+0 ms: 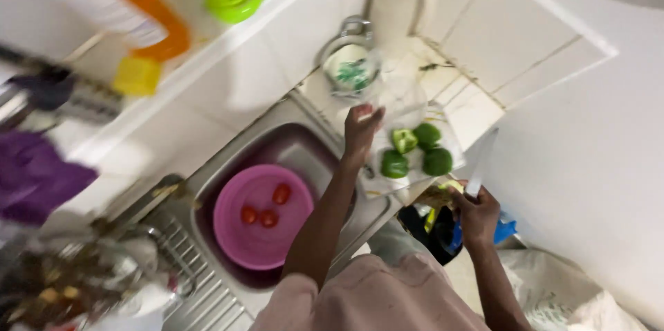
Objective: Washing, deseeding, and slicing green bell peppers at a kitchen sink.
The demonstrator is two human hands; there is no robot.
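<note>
At centre frame, our left hand (361, 127) reaches open toward the cut green peppers (415, 150) on the surface (477, 113); our right hand (476, 215) grips a knife (482, 161). Three tomatoes (266, 208) wait uncut in the pink bowl (238, 234).

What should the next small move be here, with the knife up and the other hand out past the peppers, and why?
Probably bring the left hand back onto one of the green pepper pieces to steady it. That hand is stretched past them toward the counter's back, near the glass jar, while the right hand holds the knife at the board's edge, blade clear of the peppers. The frame is blurred, so this is tentative.
</note>
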